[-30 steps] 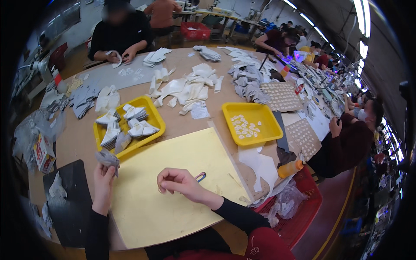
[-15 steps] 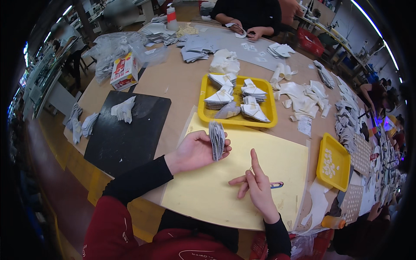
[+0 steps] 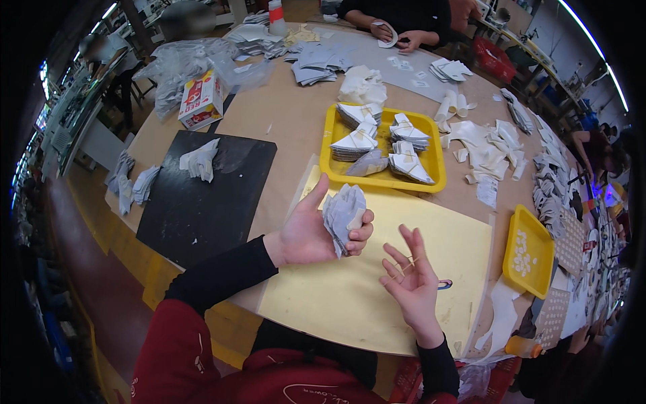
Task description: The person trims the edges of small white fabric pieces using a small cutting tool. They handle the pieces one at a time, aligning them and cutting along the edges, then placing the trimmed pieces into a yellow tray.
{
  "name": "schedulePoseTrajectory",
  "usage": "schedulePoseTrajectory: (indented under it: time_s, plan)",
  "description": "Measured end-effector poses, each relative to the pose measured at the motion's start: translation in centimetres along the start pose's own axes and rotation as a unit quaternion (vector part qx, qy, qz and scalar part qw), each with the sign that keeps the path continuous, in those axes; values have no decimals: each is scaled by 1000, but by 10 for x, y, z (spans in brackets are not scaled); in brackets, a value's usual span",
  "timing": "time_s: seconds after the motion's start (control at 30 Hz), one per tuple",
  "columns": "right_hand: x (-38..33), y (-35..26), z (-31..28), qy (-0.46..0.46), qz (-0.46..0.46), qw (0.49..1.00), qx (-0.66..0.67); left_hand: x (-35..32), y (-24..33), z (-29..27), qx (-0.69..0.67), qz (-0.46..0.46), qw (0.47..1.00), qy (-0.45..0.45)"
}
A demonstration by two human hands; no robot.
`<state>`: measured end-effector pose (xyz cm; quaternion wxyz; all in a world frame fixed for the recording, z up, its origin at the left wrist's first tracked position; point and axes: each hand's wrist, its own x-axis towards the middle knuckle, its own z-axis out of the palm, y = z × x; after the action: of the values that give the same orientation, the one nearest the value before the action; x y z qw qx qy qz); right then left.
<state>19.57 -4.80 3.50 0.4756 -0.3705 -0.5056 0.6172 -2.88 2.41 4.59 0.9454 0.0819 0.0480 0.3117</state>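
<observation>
Over the yellow sheet [image 3: 323, 303], the left hand [image 3: 301, 234] grips a stack of grey pieces [image 3: 344, 212], fingers curled about its right side, thumb raised on the other. The right hand [image 3: 418, 296] is apart from the stack, fingers loosely spread; a thin band [image 3: 404, 271] appears looped on them. No band can be made out around the held stack; judged unbound.

Progress, as far as visible: five bundles [image 3: 355, 143] sit in the yellow tray [image 3: 441, 158] at the sheet's far edge. Thin strips cross at least some, so those look finished. Whether the greyer one at near left is bound, cannot tell.

Possibly left: a loose stack [image 3: 200, 160] on the black board [image 3: 222, 209], plus grey piles [image 3: 145, 183] beside the board; any binding there is too small to tell.

A loop-handled tool [image 3: 445, 284] lies just beside the right hand. A second yellow tray [image 3: 536, 287], well apart from the left hand, holds small pale pieces [image 3: 521, 252].
</observation>
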Motion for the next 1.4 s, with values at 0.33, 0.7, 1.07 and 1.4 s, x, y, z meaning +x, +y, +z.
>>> schedulePoseTrajectory:
  time_s: [0.33,0.7,1.07,1.4]
  plan:
    - [0,22,0,8,-204,947,-249,6,-30,-32,-57,-24,989,138]
    - [-5,22,6,26,-177,912,-370,8,-42,-33,-58,-64,991,103]
    - [-3,22,6,15,-199,922,-333,8,-42,-37,-45,-54,995,65]
    - [-1,9,15,53,-156,890,-424,10,-44,-35,-28,-31,991,126]
